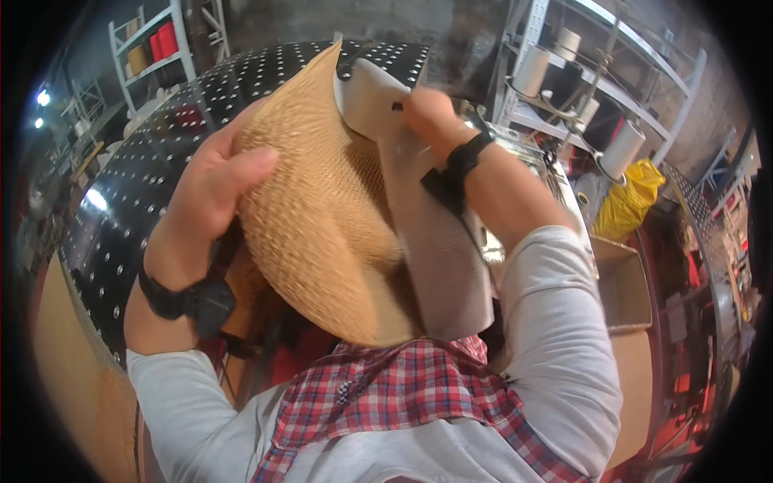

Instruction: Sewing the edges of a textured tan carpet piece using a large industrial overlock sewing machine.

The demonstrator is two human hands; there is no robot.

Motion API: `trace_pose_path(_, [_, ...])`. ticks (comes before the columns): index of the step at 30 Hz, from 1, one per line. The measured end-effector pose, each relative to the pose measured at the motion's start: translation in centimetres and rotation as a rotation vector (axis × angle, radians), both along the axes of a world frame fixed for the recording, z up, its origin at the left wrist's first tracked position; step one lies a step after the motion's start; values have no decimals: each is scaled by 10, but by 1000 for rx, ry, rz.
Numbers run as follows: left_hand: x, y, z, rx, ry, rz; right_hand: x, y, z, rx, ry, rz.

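Two bare hands are at a hat-shaped piece of tan woven straw (302, 193), raised in front of the person's chest and just above the lap. The left hand (209, 189) has it pinched at its left edge: the thumb lies along the coarse weave, and the other fingers are out of sight behind. The right hand (432, 117) is bunched at the upper part of a smooth greyish panel (439, 249), which runs down the right side of the straw; its fingertips are mostly hidden and blurred, so I cannot tell how far they are closed or whether they grip the panel. A small dark spot shows just beside them.

Both wrists wear black: a strap with a squarish device (211, 306) on the left, a wrist strap (469, 157) on the right. Pale sleeves (555, 314) cover the forearms nearer the body, and a red checked apron (386, 382) spans the chest.

Beyond the straw stretches a black tabletop (141, 181) dotted with rows of pale spots. To the right, past the right forearm, stand an open cardboard box (624, 286), a yellow plastic bag (632, 200) and white thread cones (622, 150) near a metal rack (680, 113). At the far upper left, a metal shelf (149, 66) bears red spools (165, 39).
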State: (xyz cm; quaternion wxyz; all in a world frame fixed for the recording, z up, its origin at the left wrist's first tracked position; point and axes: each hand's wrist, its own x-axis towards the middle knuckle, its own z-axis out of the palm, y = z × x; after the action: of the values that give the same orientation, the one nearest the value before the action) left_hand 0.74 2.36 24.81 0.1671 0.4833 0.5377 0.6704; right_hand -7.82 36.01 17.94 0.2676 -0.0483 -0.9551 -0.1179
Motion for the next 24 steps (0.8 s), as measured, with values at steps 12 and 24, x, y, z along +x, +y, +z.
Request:
trace_pose_path(12, [82,85,-38,726,1359,-367,409,52,122,218,993,-575])
trace_pose_path(24, [189,367,-264,-444,186,-1007,800,37,-195,-82,734,-1737])
